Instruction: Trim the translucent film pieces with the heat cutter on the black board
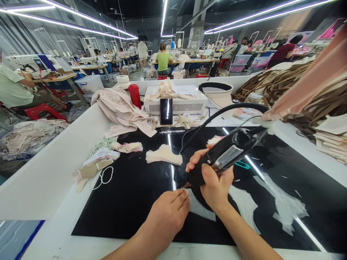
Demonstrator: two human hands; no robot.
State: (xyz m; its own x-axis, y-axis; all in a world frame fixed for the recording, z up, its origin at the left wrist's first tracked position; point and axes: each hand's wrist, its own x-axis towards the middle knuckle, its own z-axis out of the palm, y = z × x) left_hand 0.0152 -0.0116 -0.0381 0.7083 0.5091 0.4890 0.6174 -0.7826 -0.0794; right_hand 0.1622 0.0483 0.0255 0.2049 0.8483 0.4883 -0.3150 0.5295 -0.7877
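My right hand (pixel 218 184) is wrapped round a black corded handheld tool (pixel 196 174) with a silver panel, tilted down toward the left. Its tip lies close to the fingertips of my left hand (pixel 170 211). Those fingers are pinched together on the edge of a translucent white fabric piece (pixel 203 210), which lies flat on the glossy black board (pixel 121 209) and runs partly under the tool. Right of my right hand are a white fabric piece (pixel 245 206) and a crumpled sheer scrap (pixel 287 202). Beyond the tool sits a stack of cream fabric pieces (pixel 164 155).
A phone (pixel 166 112) leans against a white vented box (pixel 187 105). Pale fabric (pixel 121 106), a red bottle (pixel 135 96) and tangled cord (pixel 101 144) are at the left. A black cable (pixel 214 119) arches behind the tool. Brown strips (pixel 260 85) lie at the right. Co-workers sit farther back.
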